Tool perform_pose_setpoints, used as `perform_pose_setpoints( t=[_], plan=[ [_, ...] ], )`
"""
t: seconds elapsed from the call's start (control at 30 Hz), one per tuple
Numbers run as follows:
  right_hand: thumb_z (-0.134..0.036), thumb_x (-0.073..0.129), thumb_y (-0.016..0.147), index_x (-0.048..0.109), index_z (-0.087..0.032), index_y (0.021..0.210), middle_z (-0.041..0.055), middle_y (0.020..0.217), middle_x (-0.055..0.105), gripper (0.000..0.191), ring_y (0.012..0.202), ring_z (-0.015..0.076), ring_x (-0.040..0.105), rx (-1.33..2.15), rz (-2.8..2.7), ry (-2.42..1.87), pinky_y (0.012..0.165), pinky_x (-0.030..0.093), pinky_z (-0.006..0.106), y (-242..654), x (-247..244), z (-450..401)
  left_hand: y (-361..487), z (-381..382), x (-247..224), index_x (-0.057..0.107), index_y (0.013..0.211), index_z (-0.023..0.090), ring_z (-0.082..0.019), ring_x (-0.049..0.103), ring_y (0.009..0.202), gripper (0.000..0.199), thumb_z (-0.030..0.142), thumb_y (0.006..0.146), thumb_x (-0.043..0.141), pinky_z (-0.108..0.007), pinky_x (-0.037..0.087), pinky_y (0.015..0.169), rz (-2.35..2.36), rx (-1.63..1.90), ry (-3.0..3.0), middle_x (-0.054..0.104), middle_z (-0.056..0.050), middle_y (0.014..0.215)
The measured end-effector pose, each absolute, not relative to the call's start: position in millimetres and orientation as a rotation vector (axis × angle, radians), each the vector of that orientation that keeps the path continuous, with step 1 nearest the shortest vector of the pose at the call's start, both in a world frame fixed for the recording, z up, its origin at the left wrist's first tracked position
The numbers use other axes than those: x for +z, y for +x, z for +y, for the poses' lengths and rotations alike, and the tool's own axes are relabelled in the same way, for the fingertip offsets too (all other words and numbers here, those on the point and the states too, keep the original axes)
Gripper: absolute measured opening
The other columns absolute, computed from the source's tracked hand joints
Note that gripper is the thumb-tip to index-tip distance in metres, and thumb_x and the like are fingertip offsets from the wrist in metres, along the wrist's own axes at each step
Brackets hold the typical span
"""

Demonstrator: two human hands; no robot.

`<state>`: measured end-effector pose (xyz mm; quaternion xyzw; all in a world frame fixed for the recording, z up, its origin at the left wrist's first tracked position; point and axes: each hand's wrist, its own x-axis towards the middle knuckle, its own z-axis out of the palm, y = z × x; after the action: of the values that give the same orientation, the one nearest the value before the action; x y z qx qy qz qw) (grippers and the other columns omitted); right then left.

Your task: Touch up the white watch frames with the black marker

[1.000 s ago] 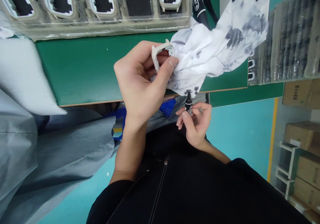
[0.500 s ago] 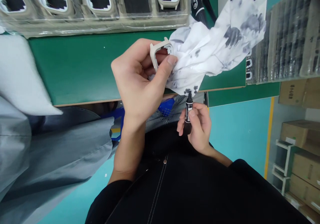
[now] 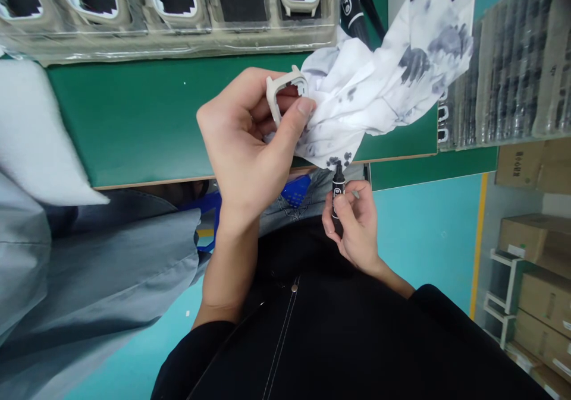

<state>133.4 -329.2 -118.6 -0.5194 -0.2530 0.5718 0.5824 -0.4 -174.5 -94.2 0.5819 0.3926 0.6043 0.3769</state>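
Pinched between the thumb and fingers of my left hand [image 3: 250, 144] is a beige watch case frame [image 3: 275, 91], tilted above the green table. A white cloth [image 3: 379, 85] with black ink stains lies crumpled to the right of that hand, partly behind its fingertips. My right hand [image 3: 354, 224], lower and in front of the table edge, is closed round a black marker pen [image 3: 338, 192]. The marker points upward, and its tip is at the ink-spotted lower corner of the cloth. Whether tip and cloth press together I cannot tell.
A clear plastic tray [image 3: 178, 43] with several similar frames in its pockets spans the back of the green table [image 3: 134, 126]. More markers [image 3: 352, 8] lie beside it. Stacked trays [image 3: 513, 79] stand at right, above cardboard boxes [image 3: 526, 239]. A person in grey clothing [image 3: 111, 269] is at left.
The fingers of my right hand have shifted on the marker, which has turned slightly about its length. My left hand, the watch case frame and the cloth look nearly the same.
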Motion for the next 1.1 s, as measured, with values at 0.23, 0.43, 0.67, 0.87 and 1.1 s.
perform_pose_setpoints(
  t=[0.23,0.43,0.67,0.87,1.1],
  plan=[
    [-0.051,0.082,0.107,0.059,-0.028,0.104,-0.0094,0.079,0.067,0.033,0.047,0.0059,0.054,1.407,-0.473,-1.224,0.035,0.035,0.016,133.6,-107.6,-329.6,-1.5,-176.0,-86.4,0.085,0.093,0.041,-0.033,0.075,0.079,0.019,0.053,0.091,0.099,-0.054,0.065,0.059,1.053,1.453,1.417,0.078,-0.004,0.086],
    [-0.053,0.081,0.108,0.069,-0.027,0.110,-0.0074,0.079,0.069,0.029,0.050,0.0080,0.057,1.368,-0.454,-1.244,0.038,0.042,0.020,132.7,-108.5,-332.5,-0.2,-174.4,-88.8,0.085,0.092,0.043,-0.033,0.075,0.076,0.018,0.052,0.089,0.100,-0.052,0.058,0.053,1.028,1.501,1.426,0.078,-0.003,0.083],
    [-0.057,0.071,0.114,0.071,-0.026,0.113,-0.0076,0.075,0.064,0.031,0.045,0.0057,0.047,1.411,-0.454,-1.237,0.037,0.034,0.020,134.0,-105.5,-333.6,0.3,-170.1,-93.7,0.088,0.090,0.043,-0.032,0.074,0.067,0.021,0.057,0.085,0.103,-0.051,0.055,0.047,1.006,1.581,1.452,0.078,-0.003,0.078],
    [-0.059,0.078,0.109,0.065,-0.027,0.109,-0.0083,0.073,0.066,0.034,0.046,0.0055,0.046,1.408,-0.425,-1.256,0.037,0.031,0.018,135.9,-104.7,-332.2,0.3,-167.5,-96.3,0.088,0.089,0.042,-0.032,0.073,0.066,0.026,0.060,0.080,0.105,-0.051,0.057,0.046,0.962,1.602,1.442,0.077,-0.003,0.076],
    [-0.047,0.088,0.103,0.061,-0.030,0.110,-0.0087,0.079,0.067,0.033,0.055,0.0086,0.056,1.366,-0.456,-1.285,0.041,0.038,0.019,135.4,-106.9,-330.6,-1.1,-167.3,-100.9,0.089,0.092,0.041,-0.032,0.076,0.069,0.028,0.060,0.081,0.105,-0.049,0.059,0.048,0.958,1.597,1.468,0.078,-0.003,0.078]
  ],
)
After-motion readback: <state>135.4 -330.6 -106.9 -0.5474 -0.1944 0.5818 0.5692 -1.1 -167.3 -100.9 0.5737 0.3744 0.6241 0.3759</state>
